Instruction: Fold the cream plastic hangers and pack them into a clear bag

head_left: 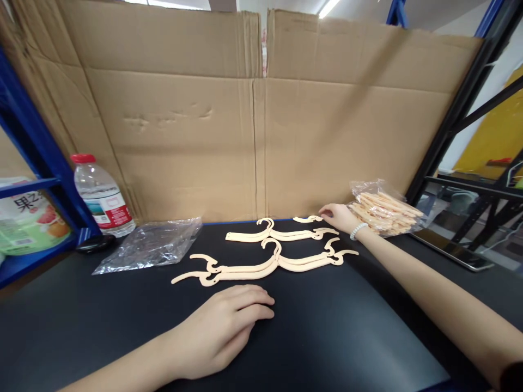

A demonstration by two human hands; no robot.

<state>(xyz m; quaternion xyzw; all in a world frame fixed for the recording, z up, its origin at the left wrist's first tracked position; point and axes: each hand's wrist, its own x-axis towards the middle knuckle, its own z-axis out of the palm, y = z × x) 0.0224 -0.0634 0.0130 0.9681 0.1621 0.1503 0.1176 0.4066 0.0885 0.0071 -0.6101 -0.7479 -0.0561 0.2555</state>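
The right hand (338,216) reaches to the far right of the table (327,337), palm down, fingers loosely spread; its fingertips touch the end of a small cream hanger piece (308,219) lying flat, but it grips nothing. A white bead bracelet (358,230) circles that wrist. The left hand (229,326) lies flat and relaxed on the near middle of the table, fingers together, holding nothing, just near of the hangers.

Two cream hangers lie between the hands: the far hanger (281,234) just left of the right hand, and the near hanger (265,264), which looks like two overlapped, closer to the left hand.

Just right of the right hand sits a clear bag (384,209) stuffed with more cream hangers. An empty-looking flattened plastic bag (151,247) lies at the left. Further left stands a water bottle (102,198) with a red cap, upright, partly filled. A cardboard wall (253,120) backs the table.
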